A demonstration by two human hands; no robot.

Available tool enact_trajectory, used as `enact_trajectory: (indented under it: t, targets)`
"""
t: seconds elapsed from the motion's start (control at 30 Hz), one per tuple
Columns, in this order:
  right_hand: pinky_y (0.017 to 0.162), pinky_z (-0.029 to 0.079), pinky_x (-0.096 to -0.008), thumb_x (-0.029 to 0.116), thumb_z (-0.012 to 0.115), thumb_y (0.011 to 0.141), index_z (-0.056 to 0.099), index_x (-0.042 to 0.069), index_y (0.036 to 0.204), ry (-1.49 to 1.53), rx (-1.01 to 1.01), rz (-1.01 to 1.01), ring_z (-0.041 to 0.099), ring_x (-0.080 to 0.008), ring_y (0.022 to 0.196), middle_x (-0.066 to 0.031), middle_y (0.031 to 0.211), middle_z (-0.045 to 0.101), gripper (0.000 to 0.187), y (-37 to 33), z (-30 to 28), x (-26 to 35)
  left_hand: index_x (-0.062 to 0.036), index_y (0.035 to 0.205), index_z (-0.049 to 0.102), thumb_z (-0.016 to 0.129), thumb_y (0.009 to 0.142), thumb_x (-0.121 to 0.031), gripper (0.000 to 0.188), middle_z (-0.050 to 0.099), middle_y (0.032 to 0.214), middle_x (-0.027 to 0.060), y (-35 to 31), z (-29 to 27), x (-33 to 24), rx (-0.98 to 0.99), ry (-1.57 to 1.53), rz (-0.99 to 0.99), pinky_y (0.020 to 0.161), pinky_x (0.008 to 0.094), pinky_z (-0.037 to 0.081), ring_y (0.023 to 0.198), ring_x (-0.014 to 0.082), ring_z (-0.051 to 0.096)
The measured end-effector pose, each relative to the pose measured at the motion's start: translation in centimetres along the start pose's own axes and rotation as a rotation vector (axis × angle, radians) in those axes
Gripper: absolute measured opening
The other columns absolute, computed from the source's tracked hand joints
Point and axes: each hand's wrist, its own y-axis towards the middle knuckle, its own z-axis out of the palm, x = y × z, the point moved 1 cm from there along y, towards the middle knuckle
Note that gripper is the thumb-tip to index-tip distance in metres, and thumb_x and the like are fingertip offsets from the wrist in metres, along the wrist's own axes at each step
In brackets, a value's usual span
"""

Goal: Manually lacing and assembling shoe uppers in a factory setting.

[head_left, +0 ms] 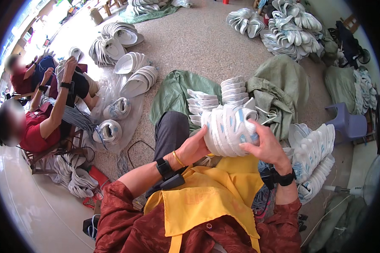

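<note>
A stack of nested white shoe uppers (226,131) with light-blue patches is held in front of my lap, between both hands. My left hand (195,147) grips the stack's left side, fingers curled behind it. On the opposite end, my right hand (266,144) clasps the uppermost piece, its thumb in front. Just beyond the held stack stand more stacked white pieces (234,90) and a shorter white pile (202,105). A yellow apron (209,202) covers my front below the hands. Black bands wrap both my wrists.
Rows of shoe uppers (312,156) stand at my right, near a purple stool (346,120). A green sheet (179,90) and an olive sack (283,88) lie ahead. Two co-workers sit at the left, beside grey laces (78,116). White stacks (139,80) dot the floor; a fan (371,181) stands far right.
</note>
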Motion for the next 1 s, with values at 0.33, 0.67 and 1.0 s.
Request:
enact_trajectory:
  t: [0.33, 0.67, 1.0]
  targets:
    - [0.085, 0.052, -0.0552, 0.006, 0.069, 0.082, 0.053, -0.001, 0.122, -0.251, 0.204, -0.18, 0.064, -0.0518, 0.099, -0.0315, 0.102, 0.065, 0.044, -1.3, 7.1, 2.1, -0.005, 0.139, 0.051, 0.049, 0.111, -0.04, 0.045, 0.065, 0.134, 0.0136, -5.6, -2.7, 2.2, -0.335, 0.368, -0.143, 0.103, 0.0381, 0.055, 0.117, 0.0233, 0.068]
    - [0.087, 0.052, -0.0499, -0.002, 0.062, 0.08, 0.055, -0.004, 0.116, -0.499, 0.227, -0.242, 0.064, -0.0417, 0.099, -0.0226, 0.1, 0.064, 0.037, -2.0, 12.5, 0.0, -0.0001, 0.105, 0.054, 0.062, 0.099, -0.009, 0.013, 0.06, 0.096, 0.0193, -8.7, 2.1, -2.2, -0.459, 1.596, 0.536, 0.073, 0.0433, 0.054, 0.086, 0.0382, 0.063]
    - [0.091, 0.051, -0.0439, 0.0, 0.062, 0.077, 0.06, -0.006, 0.122, -0.7, 0.192, -0.367, 0.06, -0.0353, 0.104, -0.0203, 0.11, 0.06, 0.045, -3.6, 13.6, -1.1, -0.0006, 0.109, 0.055, 0.077, 0.087, -0.013, 0.034, 0.055, 0.109, 0.0154, -6.8, 2.6, -0.5, -0.406, 1.685, 0.697, 0.085, 0.0417, 0.051, 0.102, 0.0342, 0.057]
